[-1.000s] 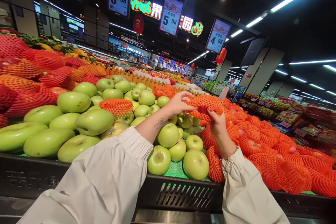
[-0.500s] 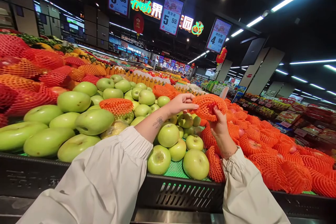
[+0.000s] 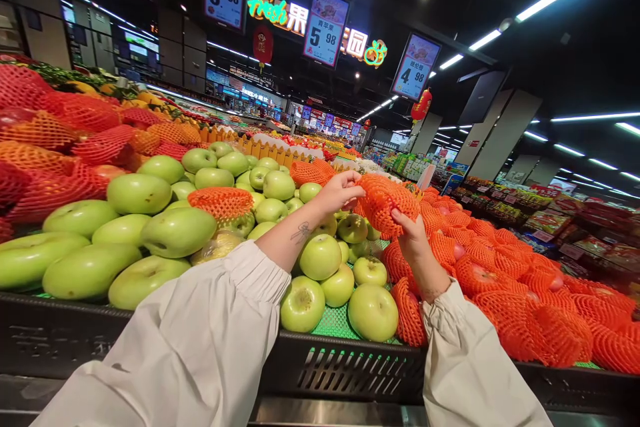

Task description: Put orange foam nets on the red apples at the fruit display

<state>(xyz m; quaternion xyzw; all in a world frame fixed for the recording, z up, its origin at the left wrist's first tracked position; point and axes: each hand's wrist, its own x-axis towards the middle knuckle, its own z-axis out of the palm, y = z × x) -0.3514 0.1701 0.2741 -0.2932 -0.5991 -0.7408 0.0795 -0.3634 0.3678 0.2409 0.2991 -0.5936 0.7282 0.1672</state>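
Observation:
Both my hands are raised over a supermarket fruit display, holding one fruit wrapped in an orange foam net (image 3: 387,203). My left hand (image 3: 339,192) pinches the net's left edge with its fingertips. My right hand (image 3: 413,240) grips the netted fruit from below, thumb on its front. Under my hands lies a heap of green apples (image 3: 320,257) on a green mat. To the right spreads a pile of fruit in orange nets (image 3: 510,293).
A black crate edge (image 3: 345,367) runs along the front of the display. More red and orange netted fruit (image 3: 55,140) is stacked at the left. One loose orange net (image 3: 221,201) lies on the green apples. Price signs (image 3: 326,30) hang overhead.
My hands have shifted slightly left and up with the netted fruit. My left fingers went from stretched out beside the net to pinching its edge.

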